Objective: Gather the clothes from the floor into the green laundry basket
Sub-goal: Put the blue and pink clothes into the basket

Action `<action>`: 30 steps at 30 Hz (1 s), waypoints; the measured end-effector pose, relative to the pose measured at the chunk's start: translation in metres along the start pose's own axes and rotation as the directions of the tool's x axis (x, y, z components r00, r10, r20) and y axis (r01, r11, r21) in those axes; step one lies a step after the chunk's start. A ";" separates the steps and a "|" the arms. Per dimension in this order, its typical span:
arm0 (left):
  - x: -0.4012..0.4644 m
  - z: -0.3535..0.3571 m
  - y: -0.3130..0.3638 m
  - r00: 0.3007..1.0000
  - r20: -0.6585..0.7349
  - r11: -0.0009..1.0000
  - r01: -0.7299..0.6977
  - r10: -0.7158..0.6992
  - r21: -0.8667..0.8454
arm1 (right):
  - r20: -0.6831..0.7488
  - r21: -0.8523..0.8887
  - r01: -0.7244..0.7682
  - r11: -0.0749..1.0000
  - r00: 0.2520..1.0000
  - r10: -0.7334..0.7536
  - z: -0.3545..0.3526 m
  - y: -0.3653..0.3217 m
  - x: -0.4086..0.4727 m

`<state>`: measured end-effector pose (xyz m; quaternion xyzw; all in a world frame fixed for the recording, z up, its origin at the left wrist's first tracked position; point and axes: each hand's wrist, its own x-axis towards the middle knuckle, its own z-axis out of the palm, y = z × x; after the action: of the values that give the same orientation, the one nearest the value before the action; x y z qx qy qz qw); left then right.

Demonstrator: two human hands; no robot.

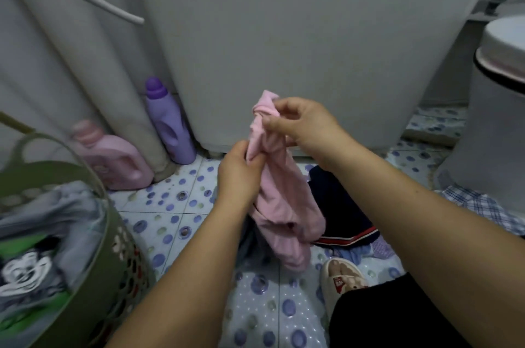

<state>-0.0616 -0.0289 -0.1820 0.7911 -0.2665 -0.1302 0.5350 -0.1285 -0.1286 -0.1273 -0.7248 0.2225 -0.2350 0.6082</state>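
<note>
While I crouch over the tiled floor (176, 222), both my hands hold a pink garment (279, 205) up in front of the big white appliance (284, 49). My right hand (301, 123) pinches the bunched top of the cloth between thumb and curled fingers, and my left hand (237, 174), just below it, has its fingers curled round the same cloth a little lower down. The rest of the garment hangs in folds, its lower end reaching down to the pile of clothes on the floor.

Under it lies a dark garment (341, 211) with a red and white striped band, and farther right a checked cloth (483, 205) lies near the foot of a white bin (500, 109). The green laundry basket (113, 236) stands at my left, well apart from the pink garment, already holding grey and green clothes (42, 248), one with a cartoon print.

A purple bottle (167, 123) and a pink bottle (113, 157) stand against the grey curtain (71, 63) behind the basket. My foot in a pale slipper (341, 282) rests on the tiles near my right knee.
</note>
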 end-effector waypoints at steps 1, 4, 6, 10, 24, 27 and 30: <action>-0.002 -0.009 0.002 0.999 -0.046 1.000 0.012 -0.012 -0.006 | 0.057 -0.037 -0.031 0.999 0.998 0.033 -0.003 -0.002 -0.004; -0.007 -0.035 0.014 0.991 -0.126 0.997 0.044 -0.052 -0.066 | 0.210 -0.323 -0.144 0.936 0.953 0.219 -0.013 0.009 -0.015; -0.010 -0.051 0.023 0.984 -0.151 0.988 0.069 -0.090 -0.140 | 0.291 -0.531 -0.115 0.840 0.906 0.308 -0.012 0.025 -0.023; -0.012 -0.085 0.044 0.960 -0.210 0.940 0.109 -0.183 -0.322 | 0.354 -0.634 -0.019 0.773 0.881 0.312 0.021 0.046 -0.039; -0.046 -0.248 0.062 0.858 -0.424 0.750 -0.072 -0.289 -0.657 | 0.127 -0.030 -0.094 0.995 0.987 0.098 0.147 -0.009 -0.025; -0.049 -0.297 0.049 0.776 -0.515 0.671 -0.164 -0.365 -0.723 | 0.015 -0.072 0.127 0.989 0.992 -0.127 0.176 -0.057 -0.020; -0.053 -0.342 0.032 0.708 -0.558 0.624 -0.211 -0.433 -0.752 | 0.013 -0.181 0.311 0.933 0.949 -0.314 0.206 -0.098 -0.023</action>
<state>0.0533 0.2574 -0.0226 0.4856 0.0921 0.0403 0.8684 -0.0171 0.0610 -0.0627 -0.8014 0.1296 -0.3133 0.4928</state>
